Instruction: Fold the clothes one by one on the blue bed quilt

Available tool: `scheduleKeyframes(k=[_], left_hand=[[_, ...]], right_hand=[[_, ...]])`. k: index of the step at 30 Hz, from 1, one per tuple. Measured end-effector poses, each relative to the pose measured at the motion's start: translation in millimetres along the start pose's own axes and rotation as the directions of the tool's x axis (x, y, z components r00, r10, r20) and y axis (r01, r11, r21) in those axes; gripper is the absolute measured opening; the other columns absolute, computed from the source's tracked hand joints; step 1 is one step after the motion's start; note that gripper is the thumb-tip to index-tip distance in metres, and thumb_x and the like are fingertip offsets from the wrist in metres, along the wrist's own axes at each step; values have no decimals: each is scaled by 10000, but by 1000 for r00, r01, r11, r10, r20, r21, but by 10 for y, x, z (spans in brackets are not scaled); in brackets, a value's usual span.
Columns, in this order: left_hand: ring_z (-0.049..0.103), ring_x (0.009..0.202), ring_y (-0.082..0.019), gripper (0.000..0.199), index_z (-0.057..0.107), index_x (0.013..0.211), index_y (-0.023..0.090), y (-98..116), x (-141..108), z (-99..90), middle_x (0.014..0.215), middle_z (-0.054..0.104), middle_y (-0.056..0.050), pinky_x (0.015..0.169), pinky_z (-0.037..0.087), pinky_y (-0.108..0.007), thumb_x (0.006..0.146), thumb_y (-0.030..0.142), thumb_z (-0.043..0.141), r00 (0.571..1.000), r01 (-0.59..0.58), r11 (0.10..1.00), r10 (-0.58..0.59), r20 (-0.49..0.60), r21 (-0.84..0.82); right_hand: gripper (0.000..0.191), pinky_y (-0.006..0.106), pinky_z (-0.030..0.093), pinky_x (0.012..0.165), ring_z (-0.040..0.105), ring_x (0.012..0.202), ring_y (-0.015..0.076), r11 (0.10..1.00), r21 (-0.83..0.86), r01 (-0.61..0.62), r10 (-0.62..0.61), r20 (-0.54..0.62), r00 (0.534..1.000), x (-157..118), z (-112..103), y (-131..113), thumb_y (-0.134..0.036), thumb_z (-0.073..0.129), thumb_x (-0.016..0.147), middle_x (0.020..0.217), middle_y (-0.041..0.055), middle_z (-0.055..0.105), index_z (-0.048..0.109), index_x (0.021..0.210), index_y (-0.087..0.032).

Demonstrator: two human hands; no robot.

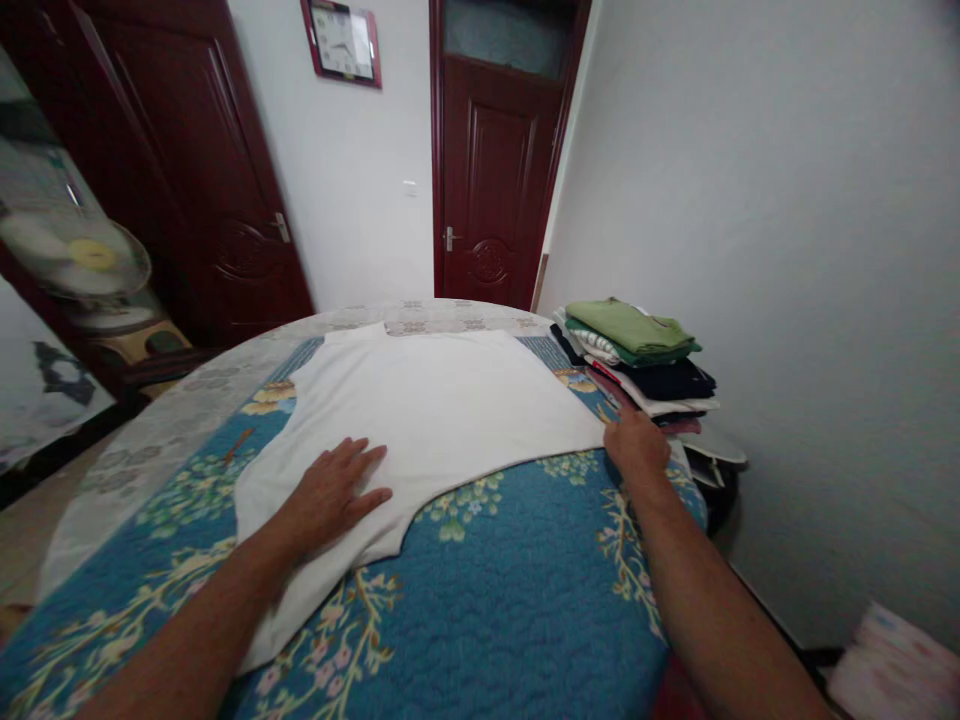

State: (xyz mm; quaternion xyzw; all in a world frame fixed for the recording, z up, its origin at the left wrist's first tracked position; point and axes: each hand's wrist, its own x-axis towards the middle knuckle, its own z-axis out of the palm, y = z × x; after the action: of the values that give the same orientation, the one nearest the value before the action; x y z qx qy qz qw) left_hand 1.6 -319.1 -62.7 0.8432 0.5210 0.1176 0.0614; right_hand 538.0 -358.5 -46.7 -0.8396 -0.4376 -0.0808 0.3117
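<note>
A white garment (442, 400) lies spread out on a blue flowered cloth (510, 580) over a round table. My left hand (334, 495) rests flat on the garment's near left part, its fingers spread. At the right, my right hand (636, 445) has its fingers closed on the garment's pointed right end, beside the stack of folded clothes (634, 330). The fingertips of that hand are partly hidden. A green folded piece lies on top of the stack.
A pale patterned tablecloth (161, 415) shows around the blue cloth. Behind the stack's near side is a round stool-like seat (716, 448). A fan (90, 255) stands at the far left. Dark red doors (499, 170) and a wall clock (343, 42) are at the back.
</note>
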Motion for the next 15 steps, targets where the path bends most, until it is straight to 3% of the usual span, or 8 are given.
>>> scheduleKeyframes(k=[2, 4, 6, 9, 12, 15], left_hand=[[363, 1600, -383, 738, 570, 1581, 283, 5, -34, 66, 1700, 466, -131, 1292, 299, -583, 961, 683, 564, 999, -32, 997, 33, -18, 76], [361, 1602, -386, 744, 558, 1594, 307, 12, -59, 83, 1714, 447, -121, 1284, 308, -600, 965, 704, 558, 997, -68, 991, 71, -18, 112], [358, 1603, -393, 756, 547, 1606, 311, 41, -72, 59, 1723, 433, -120, 1280, 307, -622, 965, 713, 552, 997, -78, 988, 80, -8, 132], [335, 1613, -407, 771, 524, 1625, 309, 107, -80, 1, 1731, 414, -119, 1277, 283, -665, 967, 711, 538, 998, -59, 985, 55, 24, 164], [326, 1615, -417, 775, 514, 1631, 324, 145, -86, -31, 1737, 401, -112, 1268, 274, -693, 960, 709, 546, 998, -48, 981, 42, 36, 187], [333, 1610, -421, 777, 504, 1635, 344, 126, -88, -18, 1738, 398, -103, 1258, 282, -706, 953, 712, 558, 999, -48, 980, 43, 33, 192]], right_hand=[[337, 514, 526, 1079, 670, 1182, 330, 960, 11, 281, -279, -86, 956, -116, 11, -258, -175, 541, 935, 1146, 197, 734, 753, 1194, -139], [392, 495, 521, 1114, 662, 1199, 307, 848, 91, 523, -515, -97, 852, -294, 78, -608, -144, 468, 966, 1183, 192, 739, 742, 1245, -126], [442, 467, 498, 1172, 632, 1283, 276, 704, 194, 684, -691, -40, 722, -520, 189, -1024, -140, 442, 992, 1319, 165, 722, 709, 1345, -160], [490, 464, 419, 1265, 488, 1496, 260, 550, 291, 783, -833, 127, 538, -859, 408, -1670, -230, 437, 1059, 1565, 147, 593, 593, 1518, -165], [566, 481, 361, 1300, 340, 1609, 271, 500, 335, 799, -862, 279, 423, -1070, 655, -2186, -383, 436, 1104, 1723, 118, 410, 456, 1635, -189], [647, 564, 295, 1316, 266, 1642, 308, 501, 370, 782, -841, 422, 339, -1079, 890, -2443, -532, 403, 1109, 1768, 109, 320, 400, 1671, -211]])
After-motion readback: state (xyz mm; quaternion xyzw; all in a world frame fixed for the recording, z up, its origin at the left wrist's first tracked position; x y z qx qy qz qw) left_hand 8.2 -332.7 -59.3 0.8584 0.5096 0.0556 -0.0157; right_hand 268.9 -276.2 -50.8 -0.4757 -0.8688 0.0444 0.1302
